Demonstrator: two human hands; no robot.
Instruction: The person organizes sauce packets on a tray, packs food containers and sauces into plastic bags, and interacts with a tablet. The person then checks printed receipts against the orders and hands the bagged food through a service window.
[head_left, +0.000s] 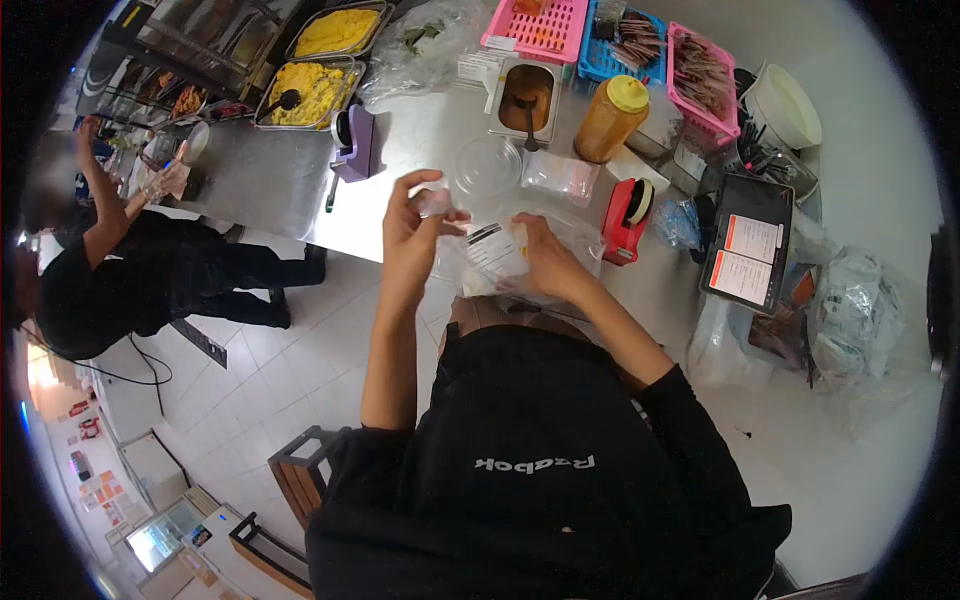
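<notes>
My left hand (pixel 405 235) is raised at the table's near edge, its fingers curled round a small translucent pinkish packet (pixel 435 203). My right hand (pixel 555 262) pinches the side of a clear plastic bag (pixel 458 268) close to my body. A white printed slip (pixel 490 250) shows on the bag; the contents look whitish and cannot be made out. Just beyond my hands is a round clear plastic tub or lid (pixel 485 165). To its right lies a flat pack of pinkish plastic (pixel 560 178).
Tape dispensers, purple (pixel 355 145) and red (pixel 625 225), flank the work area. Behind are a metal pan of brown sauce (pixel 543 85), a yellow-capped bottle (pixel 610 120), baskets (pixel 700 90) and trays of yellow food (pixel 305 92). A tablet (pixel 748 240) stands right. Another person (pixel 150 260) works left.
</notes>
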